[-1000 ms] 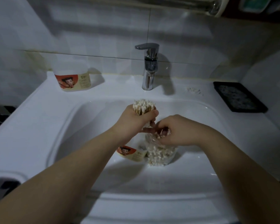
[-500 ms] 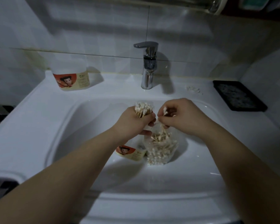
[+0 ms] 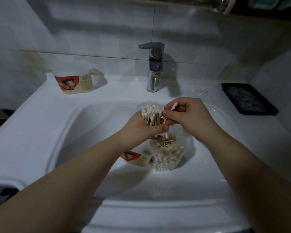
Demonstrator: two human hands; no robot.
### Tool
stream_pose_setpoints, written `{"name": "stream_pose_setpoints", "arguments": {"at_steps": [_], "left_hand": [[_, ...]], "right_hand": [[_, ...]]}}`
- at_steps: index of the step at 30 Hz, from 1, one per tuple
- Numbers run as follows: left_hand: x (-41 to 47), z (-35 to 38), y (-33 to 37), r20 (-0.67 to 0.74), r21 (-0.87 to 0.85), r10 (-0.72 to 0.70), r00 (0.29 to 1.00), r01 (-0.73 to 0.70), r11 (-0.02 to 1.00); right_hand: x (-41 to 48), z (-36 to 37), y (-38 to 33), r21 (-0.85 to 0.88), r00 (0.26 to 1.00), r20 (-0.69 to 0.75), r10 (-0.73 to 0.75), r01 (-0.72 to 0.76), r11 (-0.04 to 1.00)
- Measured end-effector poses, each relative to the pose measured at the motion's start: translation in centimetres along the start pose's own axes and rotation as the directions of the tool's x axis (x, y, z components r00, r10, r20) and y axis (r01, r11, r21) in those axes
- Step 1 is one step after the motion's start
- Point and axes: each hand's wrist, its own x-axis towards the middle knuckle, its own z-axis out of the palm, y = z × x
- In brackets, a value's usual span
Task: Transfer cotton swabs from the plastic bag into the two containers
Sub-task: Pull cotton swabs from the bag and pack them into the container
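My left hand [image 3: 141, 130] grips an upright bundle of cotton swabs [image 3: 151, 115] with wooden sticks, white tips up, over the sink basin. My right hand [image 3: 190, 116] pinches a few swabs [image 3: 173, 105] right beside the bundle, touching it. Below both hands a clear plastic bag [image 3: 166, 155] of swabs stands open in the basin. A container with a red cartoon label [image 3: 136, 158] lies next to the bag, partly hidden by my left forearm. A second labelled container [image 3: 74, 78] stands upright on the sink's back left ledge.
The white sink [image 3: 40, 125] fills the view, with a chrome faucet [image 3: 154, 68] at the back centre. A black soap tray [image 3: 249, 98] sits on the right ledge. Several loose swabs [image 3: 201, 92] lie on the ledge right of the faucet. Tiled walls close in behind.
My right hand rose out of the bag with a few swabs and brought them up against the bundle in my left hand, which stayed in place.
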Motion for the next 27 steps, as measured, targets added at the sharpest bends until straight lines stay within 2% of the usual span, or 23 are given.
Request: {"name": "stream_pose_setpoints", "arguments": {"at_steps": [3, 6, 10, 14, 17, 20, 23, 27], "left_hand": [[0.2, 0.1, -0.1, -0.061, 0.059, 0.017, 0.998, -0.014, 0.998], [0.4, 0.0, -0.1, -0.063, 0.096, 0.028, 0.998, -0.022, 0.995], [0.5, -0.2, -0.1, -0.080, 0.130, 0.009, 0.997, 0.002, 0.991], [0.6, -0.3, -0.2, -0.139, 0.030, -0.065, 0.988, 0.069, 0.997], [0.5, -0.3, 0.1, -0.151, -0.099, -0.103, 0.983, 0.089, 0.991], [0.5, -0.3, 0.3, -0.095, -0.265, -0.154, 0.984, 0.124, 0.956], [0.3, -0.3, 0.5, 0.040, -0.393, -0.168, 0.985, 0.170, 0.904], [-0.2, -0.1, 0.7, 0.157, -0.318, -0.146, 0.977, 0.189, 0.929]], "right_hand": [[0.0, 0.0, -0.1, 0.014, 1.000, -0.003, 0.005, -0.005, 1.000], [0.0, -0.4, -0.4, 0.019, 0.999, -0.027, 0.020, -0.019, 1.000], [0.4, -1.4, -0.6, 0.066, 0.993, -0.109, 0.037, -0.030, 0.997], [0.5, -2.7, -0.8, 0.107, 0.984, -0.179, 0.020, -0.001, 0.994], [0.5, -2.8, -0.8, 0.145, 0.990, -0.138, 0.036, -0.016, 0.989], [0.4, -2.3, -0.7, 0.098, 0.997, -0.069, 0.023, -0.016, 0.995], [0.1, -1.6, -0.4, 0.023, 1.000, 0.009, -0.002, 0.002, 1.000], [0.0, -1.1, -0.2, 0.021, 0.998, 0.051, -0.028, 0.027, 0.999]]}}
